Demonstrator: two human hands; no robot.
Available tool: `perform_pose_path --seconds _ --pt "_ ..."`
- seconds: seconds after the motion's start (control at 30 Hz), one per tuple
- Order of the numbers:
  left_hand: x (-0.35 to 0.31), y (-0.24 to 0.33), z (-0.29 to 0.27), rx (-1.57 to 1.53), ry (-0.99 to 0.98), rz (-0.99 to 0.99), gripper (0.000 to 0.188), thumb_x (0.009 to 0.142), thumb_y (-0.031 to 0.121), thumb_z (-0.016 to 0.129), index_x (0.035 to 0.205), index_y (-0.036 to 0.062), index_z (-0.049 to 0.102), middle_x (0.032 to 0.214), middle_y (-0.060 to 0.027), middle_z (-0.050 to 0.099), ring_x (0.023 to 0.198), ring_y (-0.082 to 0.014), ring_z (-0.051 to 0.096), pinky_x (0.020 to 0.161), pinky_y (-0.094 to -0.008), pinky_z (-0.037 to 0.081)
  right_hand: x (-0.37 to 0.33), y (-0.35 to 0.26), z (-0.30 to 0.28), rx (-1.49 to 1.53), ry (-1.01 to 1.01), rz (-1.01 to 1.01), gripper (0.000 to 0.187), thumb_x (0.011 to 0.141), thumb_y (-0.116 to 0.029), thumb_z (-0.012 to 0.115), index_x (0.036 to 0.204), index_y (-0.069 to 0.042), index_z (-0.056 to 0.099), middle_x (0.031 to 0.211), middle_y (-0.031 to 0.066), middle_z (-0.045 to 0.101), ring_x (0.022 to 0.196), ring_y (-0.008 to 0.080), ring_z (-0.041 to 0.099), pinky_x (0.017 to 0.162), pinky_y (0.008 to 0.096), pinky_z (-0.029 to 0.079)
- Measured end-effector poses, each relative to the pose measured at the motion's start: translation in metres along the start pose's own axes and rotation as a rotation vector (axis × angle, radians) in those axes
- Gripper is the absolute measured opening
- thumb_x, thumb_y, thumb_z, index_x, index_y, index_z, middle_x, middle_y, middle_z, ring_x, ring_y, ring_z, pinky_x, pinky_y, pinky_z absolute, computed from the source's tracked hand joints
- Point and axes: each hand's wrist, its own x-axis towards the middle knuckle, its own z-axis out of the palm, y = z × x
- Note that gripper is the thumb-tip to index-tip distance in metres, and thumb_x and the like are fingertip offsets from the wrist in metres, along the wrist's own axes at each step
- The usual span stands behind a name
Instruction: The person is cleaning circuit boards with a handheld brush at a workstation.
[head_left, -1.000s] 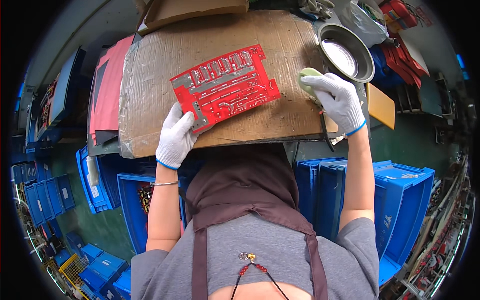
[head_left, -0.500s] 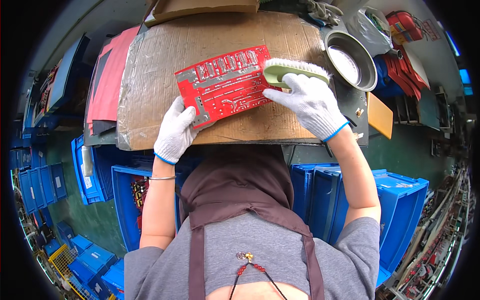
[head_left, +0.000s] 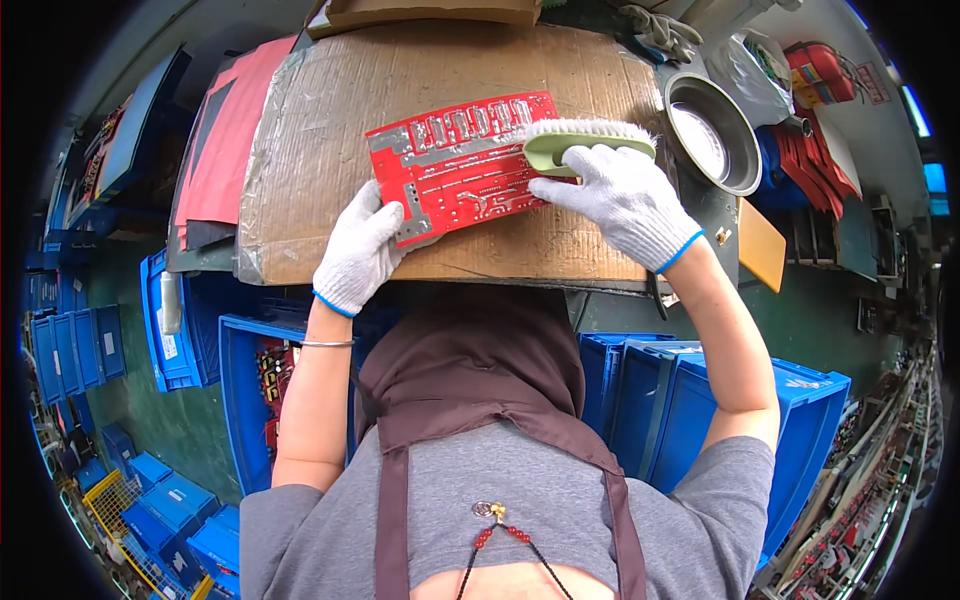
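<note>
Red circuit board (head_left: pixel 470 165) is held over the cardboard sheet (head_left: pixel 310 170). By the sheet's right edge, a grey bowl (head_left: pixel 740 140) is placed. Toward the sheet's left, the board's corner is pinched by the left hand (head_left: pixel 360 250); toward the sheet's right, a green brush (head_left: pixel 555 152) is gripped by the right hand (head_left: pixel 625 205).

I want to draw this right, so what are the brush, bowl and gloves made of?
Brush: probably plastic, smooth and green; its white bristles may be synthetic. Bowl: likely metal, since it's grey and shiny inside. Gloves: seemingly knitted cloth, matte white with fine ribbing.
</note>
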Motion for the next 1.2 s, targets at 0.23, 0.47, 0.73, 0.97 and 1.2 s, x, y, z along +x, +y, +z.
perform_pose_path --seconds 0.23,0.47,0.73,0.97,1.2 --pt "-0.001 0.001 0.004 -0.008 -0.006 0.01 0.04 0.103 0.005 0.053 0.141 -0.0006 0.044 0.138 -0.0147 0.059 0.123 -0.0267 0.063 0.105 -0.0468 0.054 -0.002 0.005 -0.005 0.005 -0.001 0.006 0.047 0.087 -0.006 0.06 0.126 -0.03 0.07 0.103 0.0067 0.059 0.09 0.0263 0.064 0.075 0.0402 0.054" --pt "0.001 0.0 0.001 0.006 0.006 -0.014 0.04 0.103 0.005 0.053 0.142 -0.001 0.043 0.138 -0.0154 0.058 0.123 -0.0266 0.063 0.105 -0.0464 0.054 -0.003 0.016 -0.01 0.036 0.009 0.037 0.045 0.086 -0.003 0.063 0.124 -0.025 0.071 0.1 0.0089 0.06 0.088 0.0305 0.064 0.078 0.042 0.054" --pt "-0.002 0.002 0.0 -0.008 0.011 -0.005 0.041 0.103 0.007 0.055 0.141 -0.0009 0.043 0.137 -0.0152 0.058 0.123 -0.0273 0.063 0.104 -0.0475 0.055 -0.027 0.059 -0.045 0.312 0.413 0.801 0.037 0.098 -0.012 0.063 0.134 -0.005 0.056 0.122 0.0163 0.068 0.106 0.0236 0.069 0.092 0.0357 0.053" --pt "-0.002 0.001 0.004 -0.008 0.002 -0.007 0.041 0.103 0.007 0.054 0.141 -0.0004 0.043 0.138 -0.0151 0.058 0.123 -0.0278 0.063 0.104 -0.0478 0.055 -0.065 0.186 -0.025 0.243 0.138 1.004 0.034 0.088 -0.017 0.067 0.119 -0.002 0.072 0.102 0.0115 0.076 0.085 0.0192 0.071 0.078 0.0316 0.056" --pt "0.001 0.003 0.004 -0.013 -0.025 -0.01 0.042 0.103 0.007 0.054 0.142 -0.0006 0.042 0.138 -0.0153 0.058 0.124 -0.0282 0.063 0.105 -0.0486 0.055 -0.078 0.22 0.006 0.287 -0.095 0.953 0.033 0.085 -0.015 0.067 0.114 -0.004 0.076 0.094 0.0076 0.076 0.07 0.0123 0.065 0.065 0.0284 0.053"
